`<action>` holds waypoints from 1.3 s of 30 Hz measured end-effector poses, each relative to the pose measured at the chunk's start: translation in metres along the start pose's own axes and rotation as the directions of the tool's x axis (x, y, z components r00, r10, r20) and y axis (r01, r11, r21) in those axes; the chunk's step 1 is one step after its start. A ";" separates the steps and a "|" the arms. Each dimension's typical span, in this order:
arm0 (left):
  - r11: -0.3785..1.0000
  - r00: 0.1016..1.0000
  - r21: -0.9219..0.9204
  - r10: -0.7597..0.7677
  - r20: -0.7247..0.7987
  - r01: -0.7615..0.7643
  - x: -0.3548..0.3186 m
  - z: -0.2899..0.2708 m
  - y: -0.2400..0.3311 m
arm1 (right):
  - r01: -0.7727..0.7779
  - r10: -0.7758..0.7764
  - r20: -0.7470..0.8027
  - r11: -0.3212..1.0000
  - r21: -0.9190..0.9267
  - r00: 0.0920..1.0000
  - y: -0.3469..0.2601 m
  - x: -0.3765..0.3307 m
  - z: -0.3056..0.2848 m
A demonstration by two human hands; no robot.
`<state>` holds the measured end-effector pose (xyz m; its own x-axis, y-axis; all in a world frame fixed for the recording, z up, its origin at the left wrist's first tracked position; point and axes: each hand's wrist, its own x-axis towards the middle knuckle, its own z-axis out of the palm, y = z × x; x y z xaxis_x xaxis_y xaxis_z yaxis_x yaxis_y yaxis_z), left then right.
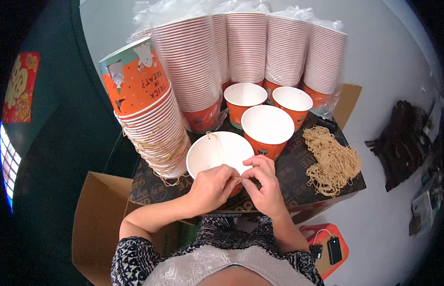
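Note:
Right in front of me stands a white-lined paper bucket (207, 155) with an orange outside. Tan string (210, 135) passes through its far rim and runs down inside. At the near rim, my left hand (212, 187) pinches the string between thumb and fingers. Close beside it, my right hand (264, 185) also pinches the string, thumb against fingertips, partly over the right rim. The short piece between the two hands is thin, and any knot there is too small to make out. My fingers hide part of the near rim.
A leaning stack of strung buckets (152, 138) rises at left. Tall plastic-wrapped stacks (245, 47) line the back. Behind my bucket stand three loose orange buckets (267, 125). A heap of tan strings (334, 164) lies at right on the dark box (293, 190). An open carton (95, 224) sits lower left.

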<state>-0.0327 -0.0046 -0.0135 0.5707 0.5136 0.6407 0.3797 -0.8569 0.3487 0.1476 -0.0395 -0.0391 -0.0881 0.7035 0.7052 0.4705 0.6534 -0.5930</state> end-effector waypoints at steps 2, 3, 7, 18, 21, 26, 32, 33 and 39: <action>0.981 0.990 -0.134 -0.132 0.054 0.138 -0.001 -0.001 0.000 | 0.006 -0.006 -0.038 1.000 -0.006 0.999 -0.001 -0.003 0.002; 0.981 0.990 -0.136 -0.132 0.053 0.138 0.000 -0.002 0.001 | 0.020 -0.022 -0.073 0.999 -0.033 0.997 -0.001 -0.004 0.003; 0.901 0.930 -0.236 -0.335 0.153 0.363 0.010 -0.010 0.002 | -0.008 -0.029 -0.233 0.988 -0.155 0.972 0.006 -0.005 0.010; 0.833 0.887 -0.314 -0.396 0.238 0.456 0.012 -0.006 -0.004 | 0.036 -0.063 -0.128 0.978 -0.206 0.990 -0.010 0.002 0.007; 0.861 0.897 -0.268 -0.379 0.228 0.432 0.011 -0.005 -0.004 | 0.084 -0.101 -0.069 0.974 -0.212 0.993 -0.003 0.006 0.008; 0.847 0.887 -0.278 -0.396 0.238 0.453 0.010 -0.008 -0.005 | 0.202 -0.193 0.061 0.949 -0.244 0.979 -0.002 0.022 -0.006; 0.858 0.906 -0.324 -0.312 0.287 0.398 0.014 -0.006 -0.007 | 0.380 -0.379 0.052 0.890 -0.254 0.924 -0.006 0.050 -0.003; 0.859 0.908 -0.327 -0.307 0.287 0.394 0.015 -0.005 -0.007 | 0.391 -0.388 0.058 0.900 -0.191 0.920 -0.009 0.051 -0.003; 0.798 0.859 -0.336 -0.405 0.313 0.499 0.014 -0.008 -0.007 | 0.152 -0.163 -0.038 0.967 -0.205 0.986 0.006 0.028 -0.016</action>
<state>-0.0332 0.0077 -0.0018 0.5642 0.8023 0.1947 0.3433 -0.4425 0.8285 0.1621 -0.0210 -0.0165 -0.1305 0.5763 0.8068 0.6214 0.6816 -0.3863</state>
